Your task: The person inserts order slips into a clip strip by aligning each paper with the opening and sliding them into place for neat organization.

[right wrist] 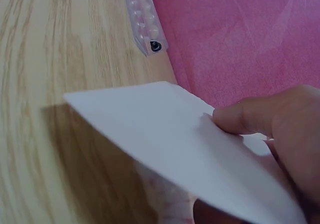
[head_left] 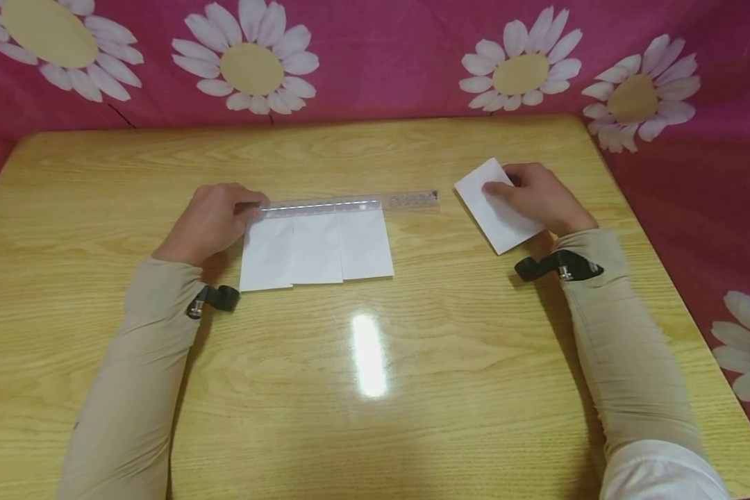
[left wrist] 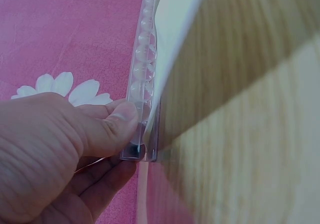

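A clear plastic strip (head_left: 406, 201) with rounded bumps lies across the far half of the table. Three white paper pieces (head_left: 367, 243) hang side by side from its near edge, slightly overlapping, their tops under the strip. My left hand (head_left: 215, 219) pinches the strip's left end between thumb and fingers; the left wrist view shows the thumb (left wrist: 122, 115) on top. Off to the right, my right hand (head_left: 540, 198) holds another white paper piece (head_left: 494, 208), thumb on its face and fingers behind. That piece is tilted, apart from the strip's right end (right wrist: 147, 39).
The wood-grain table (head_left: 287, 417) has a bright light reflection near its middle. Pink cloth with white daisies (head_left: 381, 55) stands behind it and runs down the right side. A black wrist mount (head_left: 559, 266) sits on each sleeve.
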Action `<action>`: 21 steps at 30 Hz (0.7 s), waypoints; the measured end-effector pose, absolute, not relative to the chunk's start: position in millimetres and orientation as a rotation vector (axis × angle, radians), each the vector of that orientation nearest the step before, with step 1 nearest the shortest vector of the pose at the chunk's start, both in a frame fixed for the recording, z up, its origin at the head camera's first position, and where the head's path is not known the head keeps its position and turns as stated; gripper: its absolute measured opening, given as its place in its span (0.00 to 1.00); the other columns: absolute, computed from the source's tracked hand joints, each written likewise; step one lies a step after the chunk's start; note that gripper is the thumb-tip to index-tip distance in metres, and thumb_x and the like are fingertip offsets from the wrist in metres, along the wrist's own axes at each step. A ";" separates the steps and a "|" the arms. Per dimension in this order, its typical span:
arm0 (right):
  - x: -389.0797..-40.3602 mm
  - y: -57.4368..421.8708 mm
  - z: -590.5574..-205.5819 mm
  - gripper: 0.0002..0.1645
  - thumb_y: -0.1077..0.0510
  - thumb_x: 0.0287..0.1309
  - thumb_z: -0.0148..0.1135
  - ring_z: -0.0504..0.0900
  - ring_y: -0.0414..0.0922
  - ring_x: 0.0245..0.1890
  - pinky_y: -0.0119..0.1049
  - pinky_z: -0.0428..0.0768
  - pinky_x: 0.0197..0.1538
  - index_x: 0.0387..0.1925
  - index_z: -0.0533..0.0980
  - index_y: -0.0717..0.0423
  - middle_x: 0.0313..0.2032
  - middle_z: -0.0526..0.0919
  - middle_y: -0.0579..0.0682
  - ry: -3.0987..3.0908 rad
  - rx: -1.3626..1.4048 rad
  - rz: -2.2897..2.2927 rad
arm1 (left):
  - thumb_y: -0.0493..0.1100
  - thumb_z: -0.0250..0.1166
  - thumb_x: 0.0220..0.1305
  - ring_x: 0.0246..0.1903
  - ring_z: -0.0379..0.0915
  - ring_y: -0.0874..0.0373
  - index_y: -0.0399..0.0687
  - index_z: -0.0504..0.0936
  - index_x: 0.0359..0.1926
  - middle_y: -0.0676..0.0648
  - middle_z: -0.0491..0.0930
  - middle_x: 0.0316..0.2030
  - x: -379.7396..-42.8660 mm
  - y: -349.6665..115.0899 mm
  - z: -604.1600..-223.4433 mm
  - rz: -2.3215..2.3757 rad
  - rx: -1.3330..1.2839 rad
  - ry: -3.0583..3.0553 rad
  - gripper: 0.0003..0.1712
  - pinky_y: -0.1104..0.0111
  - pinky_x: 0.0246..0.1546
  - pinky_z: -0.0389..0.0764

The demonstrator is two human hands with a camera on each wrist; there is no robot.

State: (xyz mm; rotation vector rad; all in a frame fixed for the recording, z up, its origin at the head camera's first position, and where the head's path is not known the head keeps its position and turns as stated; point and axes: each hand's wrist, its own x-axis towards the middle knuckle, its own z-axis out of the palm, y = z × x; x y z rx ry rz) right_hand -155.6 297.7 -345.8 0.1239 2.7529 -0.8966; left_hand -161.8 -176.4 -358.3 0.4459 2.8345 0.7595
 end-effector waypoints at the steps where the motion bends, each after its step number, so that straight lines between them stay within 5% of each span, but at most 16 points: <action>1: -155.6 297.1 -346.1 0.36 0.36 0.73 0.55 0.78 0.43 0.33 0.34 0.78 0.34 0.69 0.73 0.55 0.48 0.81 0.59 2.752 0.122 -0.901 | 0.35 0.62 0.74 0.53 0.76 0.42 0.41 0.83 0.62 0.35 0.84 0.57 -161.7 -176.4 -358.2 0.763 0.444 2.834 0.19 0.46 0.61 0.79; 21: -154.4 284.3 -348.8 0.34 0.38 0.73 0.55 0.80 0.41 0.31 0.32 0.77 0.35 0.68 0.75 0.56 0.47 0.84 0.60 2.793 0.071 -0.931 | 0.36 0.62 0.74 0.55 0.76 0.42 0.41 0.83 0.62 0.35 0.84 0.58 -161.3 -177.0 -358.1 0.777 0.447 2.829 0.19 0.46 0.62 0.78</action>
